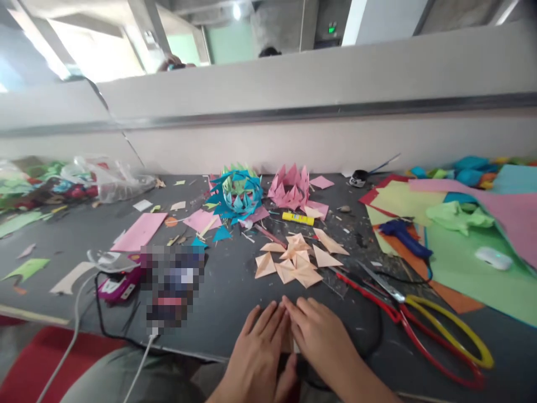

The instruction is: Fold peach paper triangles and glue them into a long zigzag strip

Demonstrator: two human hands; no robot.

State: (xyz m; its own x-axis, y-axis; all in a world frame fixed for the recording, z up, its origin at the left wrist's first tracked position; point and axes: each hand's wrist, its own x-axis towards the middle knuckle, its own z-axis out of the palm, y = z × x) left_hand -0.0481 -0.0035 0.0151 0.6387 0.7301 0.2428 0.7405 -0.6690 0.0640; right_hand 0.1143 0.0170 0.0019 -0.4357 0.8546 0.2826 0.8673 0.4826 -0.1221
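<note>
My left hand (257, 348) and my right hand (322, 338) lie side by side on the dark table (226, 291) near its front edge, fingers stretched flat and fingertips meeting. A thin strip of pale paper (289, 340) shows between them; they press on it. Just beyond the fingertips lies a cluster of folded peach paper triangles (296, 258). Farther back stand a blue folded-paper flower (235, 194) and a pink one (290, 187).
Red and yellow scissors (423, 319) lie at the right. A yellow glue stick (297, 218), a blue glue gun (403, 235), coloured paper sheets (465, 257), a pink sheet (139, 231), a white cable (71, 336) and plastic bags (104, 179) surround the work area.
</note>
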